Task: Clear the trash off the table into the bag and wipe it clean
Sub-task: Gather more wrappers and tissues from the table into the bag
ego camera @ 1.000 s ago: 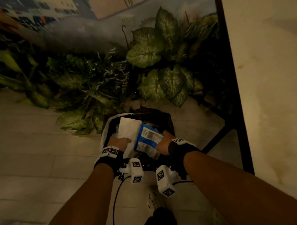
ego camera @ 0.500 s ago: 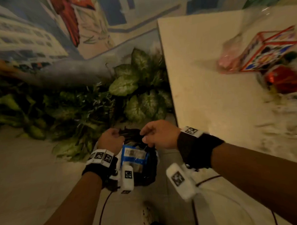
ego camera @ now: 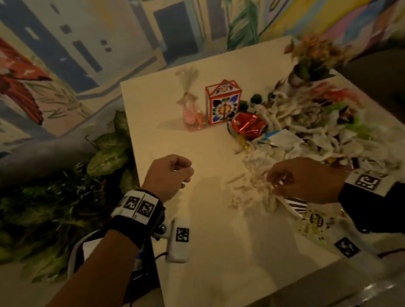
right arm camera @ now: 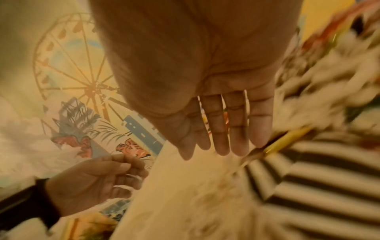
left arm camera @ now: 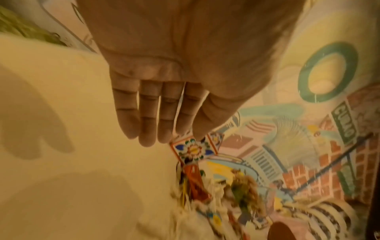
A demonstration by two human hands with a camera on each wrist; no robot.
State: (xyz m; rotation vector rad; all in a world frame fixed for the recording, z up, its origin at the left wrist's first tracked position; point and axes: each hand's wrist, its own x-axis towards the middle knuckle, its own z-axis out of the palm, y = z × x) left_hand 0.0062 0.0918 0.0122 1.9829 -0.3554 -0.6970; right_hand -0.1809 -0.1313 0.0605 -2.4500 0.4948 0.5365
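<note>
My left hand (ego camera: 183,177) hovers over the left part of the cream table (ego camera: 224,245), fingers relaxed and holding nothing; in the left wrist view the left hand (left arm camera: 156,134) has straight fingers. My right hand (ego camera: 277,182) hangs over a heap of shredded white paper (ego camera: 252,193), fingertips at the strips, not gripping; in the right wrist view the right hand (right arm camera: 216,149) is open too. A striped paper (ego camera: 294,205) lies under that hand. A red foil wrapper (ego camera: 246,126) and more shreds lie behind. The trash bag (ego camera: 73,254) stands on the floor below my left forearm.
A patterned box (ego camera: 222,103) and a clear pouch of pink sweets (ego camera: 191,114) stand mid-table. A flower vase (ego camera: 313,53) is at the back right. Leafy plants (ego camera: 59,194) crowd the floor left of the table, against a painted wall.
Both hands have left the bag on the floor, where they held its rim over a blue packet and white paper. They now hover above the table; my view has swung up to the tabletop.
</note>
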